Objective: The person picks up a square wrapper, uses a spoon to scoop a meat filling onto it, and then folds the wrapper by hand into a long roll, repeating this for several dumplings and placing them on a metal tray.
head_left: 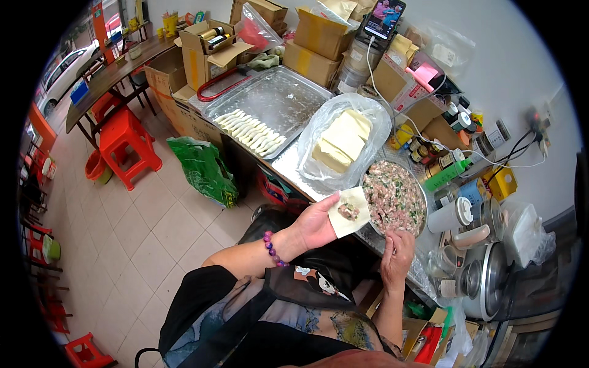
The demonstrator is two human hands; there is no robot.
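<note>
A square dough wrapper (359, 214) rests on the fingers of my left hand (314, 225), its edge held by the thumb. A small dab of meat filling (348, 211) sits on it. My right hand (397, 250) is closed at the near rim of a round metal bowl of minced meat with chopped greens (392, 195); what its fingers hold, if anything, is hidden. Beyond my left hand, a stack of wrappers (345, 140) lies in a clear plastic bag (311, 161). Rows of folded dumplings (250, 130) line the near side of a metal tray (279, 92).
Jars, a white lidded cup (446, 216) and a large pot (491, 279) crowd the right side. Cardboard boxes (313, 61) and a phone (384, 19) with a white cable stand at the back. A green bag (202, 172) and red stools (127, 144) are on the tiled floor.
</note>
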